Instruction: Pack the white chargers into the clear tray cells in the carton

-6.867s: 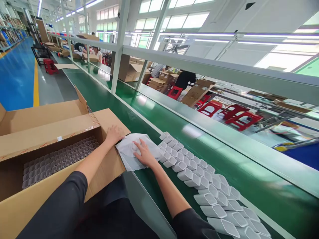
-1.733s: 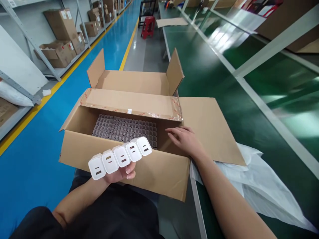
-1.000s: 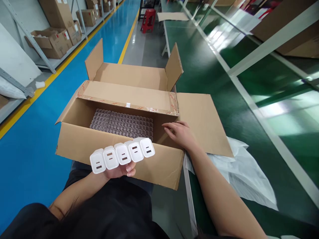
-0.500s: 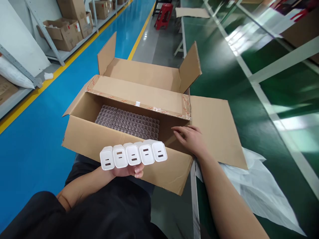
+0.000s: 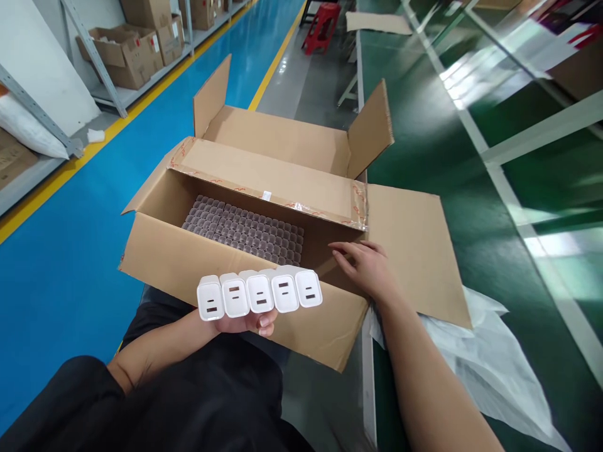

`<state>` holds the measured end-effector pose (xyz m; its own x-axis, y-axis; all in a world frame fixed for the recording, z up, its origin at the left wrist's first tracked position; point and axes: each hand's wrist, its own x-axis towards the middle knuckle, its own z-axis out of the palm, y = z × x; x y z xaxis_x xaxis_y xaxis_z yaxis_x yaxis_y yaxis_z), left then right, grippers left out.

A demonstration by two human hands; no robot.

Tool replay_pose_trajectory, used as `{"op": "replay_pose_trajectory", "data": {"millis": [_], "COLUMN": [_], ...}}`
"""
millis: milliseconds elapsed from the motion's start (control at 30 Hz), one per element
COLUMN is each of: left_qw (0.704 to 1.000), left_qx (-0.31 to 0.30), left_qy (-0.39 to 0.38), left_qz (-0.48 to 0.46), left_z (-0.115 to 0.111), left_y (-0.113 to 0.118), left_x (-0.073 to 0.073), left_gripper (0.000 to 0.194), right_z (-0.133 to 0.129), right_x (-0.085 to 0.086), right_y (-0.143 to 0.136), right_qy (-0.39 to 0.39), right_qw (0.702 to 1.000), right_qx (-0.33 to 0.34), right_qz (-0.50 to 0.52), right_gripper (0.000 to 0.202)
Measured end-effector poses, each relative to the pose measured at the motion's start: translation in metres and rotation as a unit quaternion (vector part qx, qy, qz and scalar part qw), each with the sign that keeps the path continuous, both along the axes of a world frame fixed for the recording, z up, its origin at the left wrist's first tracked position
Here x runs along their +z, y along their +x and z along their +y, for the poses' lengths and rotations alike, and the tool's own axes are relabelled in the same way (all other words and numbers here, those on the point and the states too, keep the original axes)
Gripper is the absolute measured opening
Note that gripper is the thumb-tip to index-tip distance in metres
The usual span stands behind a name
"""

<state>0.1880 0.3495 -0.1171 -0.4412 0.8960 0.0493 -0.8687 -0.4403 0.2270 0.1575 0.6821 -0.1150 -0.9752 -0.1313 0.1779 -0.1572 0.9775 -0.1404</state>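
Several white charger housings (image 5: 260,293), each with two slots in its end face, stand side by side in a row on my left hand (image 5: 245,321). My left fingers curl round them from below; the palm is mostly hidden. Behind the row is an open cardboard box (image 5: 160,242). Inside it, many clear-looking rounded pieces (image 5: 264,232) are packed in tight rows, leaving a bare stretch at the right end. Over that right end hovers my right hand (image 5: 365,267), fingers loosely stretched and thumb apart, holding nothing. Whether its wrist touches the box edge I cannot tell.
Box flaps stand up at the back, and one flap (image 5: 409,245) spreads right over the green table (image 5: 391,144). A white plastic sheet (image 5: 490,358) lies there. Shelves with cartons (image 5: 117,56) line the left side; a red stool (image 5: 321,28) stands farther off.
The view has shifted slightly, so most things appear a little farther right. My left hand still holds the row of housings, and my right hand stays over the box's right end.
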Motion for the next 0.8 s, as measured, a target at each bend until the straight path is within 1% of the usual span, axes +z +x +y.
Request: {"op": "replay_pose_trajectory", "data": {"millis": [100,267,367,600,800], "left_qw": [1.000,0.999,0.999,1.000,1.000], "left_qx": [-0.004,0.031,0.035,0.026,0.027], "left_qy": [0.009,-0.002,-0.011,0.003,-0.007], "left_qz": [-0.009,0.013,0.022,0.009,-0.007], "left_z": [-0.001,0.001,0.003,0.003,0.003], "left_y": [0.000,0.001,0.001,0.001,0.000], "left_x": [0.002,0.010,0.013,0.010,0.009], "left_gripper": [0.028,0.025,0.024,0.021,0.021], "right_z": [-0.003,-0.006,-0.006,-0.008,-0.009], "right_x": [0.004,0.008,0.009,0.010,0.010], "right_y": [0.001,0.001,0.001,0.001,0.001], "right_qy": [0.005,0.005,0.006,0.007,0.008], "right_qw": [1.000,1.000,1.000,1.000,1.000], "right_qx": [-0.001,-0.008,-0.011,-0.016,-0.015], "right_qz": [-0.003,-0.013,-0.013,-0.026,-0.024], "right_gripper": [0.039,0.036,0.035,0.033,0.034]}}
